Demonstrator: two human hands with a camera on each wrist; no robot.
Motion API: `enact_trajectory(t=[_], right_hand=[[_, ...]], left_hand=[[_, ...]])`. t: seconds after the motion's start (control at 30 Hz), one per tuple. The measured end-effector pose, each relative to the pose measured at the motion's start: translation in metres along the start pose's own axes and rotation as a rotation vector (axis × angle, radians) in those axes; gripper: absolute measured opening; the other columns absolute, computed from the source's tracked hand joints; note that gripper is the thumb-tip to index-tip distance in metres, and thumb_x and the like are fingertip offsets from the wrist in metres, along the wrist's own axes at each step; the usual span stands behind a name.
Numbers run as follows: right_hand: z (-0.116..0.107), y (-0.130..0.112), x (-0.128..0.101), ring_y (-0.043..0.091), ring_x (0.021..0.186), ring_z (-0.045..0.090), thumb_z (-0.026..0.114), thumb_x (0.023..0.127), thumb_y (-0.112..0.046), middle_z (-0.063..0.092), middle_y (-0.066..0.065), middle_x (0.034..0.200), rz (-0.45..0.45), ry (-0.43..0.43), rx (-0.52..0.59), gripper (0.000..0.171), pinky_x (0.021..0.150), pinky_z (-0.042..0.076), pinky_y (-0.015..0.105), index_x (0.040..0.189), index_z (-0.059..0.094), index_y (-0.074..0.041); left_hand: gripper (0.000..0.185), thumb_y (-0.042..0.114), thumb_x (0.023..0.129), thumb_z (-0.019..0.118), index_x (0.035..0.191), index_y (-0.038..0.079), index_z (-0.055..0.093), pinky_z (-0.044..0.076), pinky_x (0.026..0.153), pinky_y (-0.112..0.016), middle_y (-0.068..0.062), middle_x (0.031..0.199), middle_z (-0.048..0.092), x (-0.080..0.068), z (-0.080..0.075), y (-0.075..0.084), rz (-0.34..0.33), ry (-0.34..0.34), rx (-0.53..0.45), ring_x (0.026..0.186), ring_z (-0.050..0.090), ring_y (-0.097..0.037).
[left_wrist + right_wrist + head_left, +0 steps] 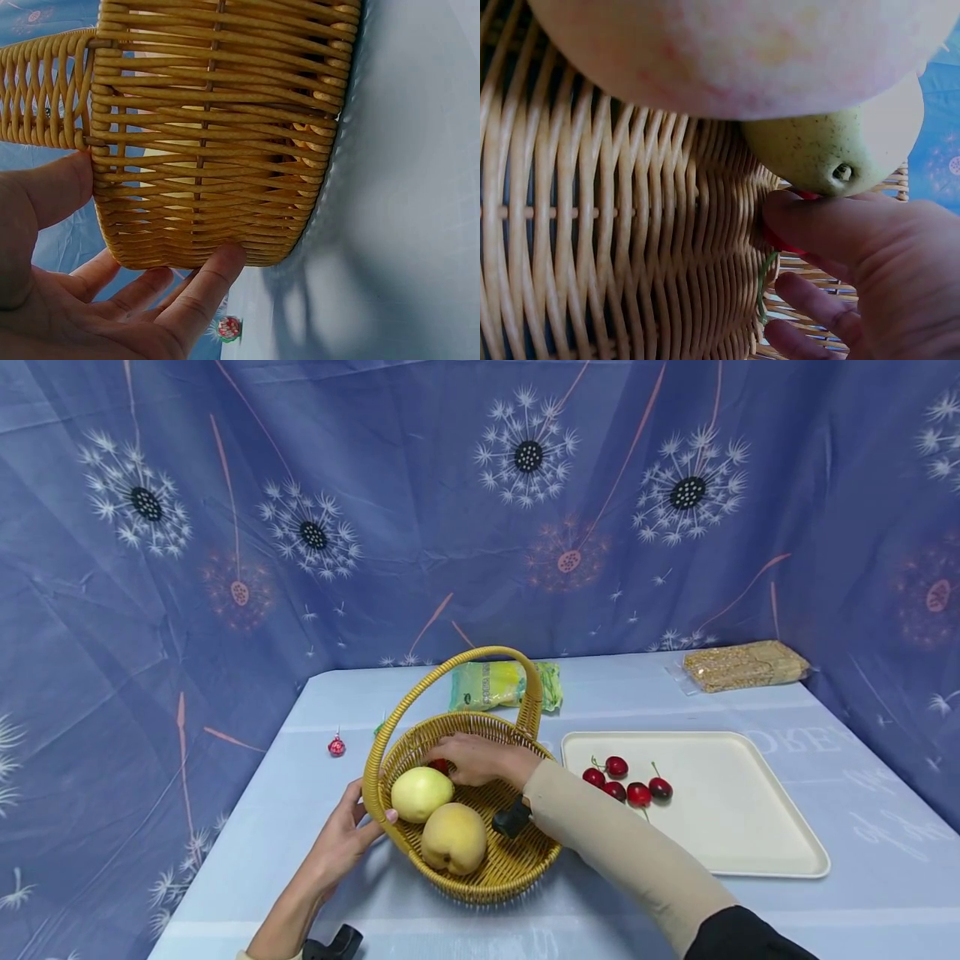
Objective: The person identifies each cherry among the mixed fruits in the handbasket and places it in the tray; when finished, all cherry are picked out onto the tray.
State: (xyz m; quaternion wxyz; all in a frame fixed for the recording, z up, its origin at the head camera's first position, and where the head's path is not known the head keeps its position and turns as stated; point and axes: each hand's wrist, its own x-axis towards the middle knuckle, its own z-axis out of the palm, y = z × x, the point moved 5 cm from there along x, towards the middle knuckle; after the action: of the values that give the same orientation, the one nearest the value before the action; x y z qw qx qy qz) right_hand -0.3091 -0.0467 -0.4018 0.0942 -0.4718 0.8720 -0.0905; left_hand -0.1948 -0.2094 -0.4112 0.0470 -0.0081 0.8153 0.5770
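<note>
A wicker basket point(517, 881) with a tall arched handle stands on the table, holding a peach point(454, 838) and a smooth pale green fruit point(422, 794). My left hand point(341, 839) holds the basket's left side, thumb at the rim beside the handle's base and fingers spread along the outer wall, as the left wrist view shows. Inside the basket, my right hand point(472, 760) pinches a red cherry point(780, 241) close to the wall. Most of that cherry is hidden by the thumb, and a green stem point(763, 289) hangs below it.
Right of the basket lies a cream tray point(742, 827) with several cherries point(638, 794) at its left end. Behind stand a green and yellow packet point(491, 685) and a clear-wrapped brown packet point(746, 667). A small red wrapped candy point(337, 746) sits left of the basket.
</note>
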Motion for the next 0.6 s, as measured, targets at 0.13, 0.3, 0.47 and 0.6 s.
enact_trajectory(t=[0.13,0.3,0.47,0.6], right_hand=[[0.0016,0.0010,-0.0013,0.015,0.116,0.052,0.061,0.091,-0.016,0.057,-0.002,0.130,0.011,-0.014,-0.014,0.044,0.102,0.040,0.033,0.133,0.053,-0.026],[0.0013,0.0030,-0.0026,0.015,0.111,0.054,0.062,0.090,-0.015,0.059,0.000,0.125,0.035,-0.018,-0.035,0.042,0.100,0.040,0.034,0.130,0.056,-0.023],[0.0018,0.0042,-0.0019,0.016,0.112,0.054,0.063,0.089,-0.015,0.060,0.000,0.122,0.057,-0.026,-0.051,0.038,0.101,0.040,0.034,0.126,0.059,-0.021],[-0.0021,0.0032,-0.0037,0.017,0.113,0.056,0.064,0.088,-0.016,0.061,0.001,0.120,0.059,-0.006,-0.050,0.036,0.100,0.043,0.035,0.124,0.061,-0.019]], left_hand=[[0.065,0.023,0.089,0.065,0.142,0.016,0.029,0.027,0.110,-0.058,-0.013,0.152,0.031,-0.0004,0.0002,0.0006,0.004,-0.003,0.003,0.144,0.022,-0.037],[0.064,0.022,0.089,0.065,0.141,0.015,0.030,0.027,0.110,-0.059,-0.014,0.148,0.037,-0.0008,-0.0004,0.0009,0.015,0.004,0.004,0.142,0.026,-0.036],[0.062,0.020,0.089,0.065,0.140,0.015,0.032,0.025,0.110,-0.061,-0.013,0.147,0.039,-0.0007,-0.0008,0.0013,0.023,0.006,0.002,0.141,0.029,-0.036],[0.062,0.020,0.088,0.066,0.140,0.015,0.032,0.023,0.111,-0.062,-0.013,0.148,0.039,-0.0011,-0.0009,0.0010,0.024,0.006,-0.002,0.142,0.027,-0.036]])
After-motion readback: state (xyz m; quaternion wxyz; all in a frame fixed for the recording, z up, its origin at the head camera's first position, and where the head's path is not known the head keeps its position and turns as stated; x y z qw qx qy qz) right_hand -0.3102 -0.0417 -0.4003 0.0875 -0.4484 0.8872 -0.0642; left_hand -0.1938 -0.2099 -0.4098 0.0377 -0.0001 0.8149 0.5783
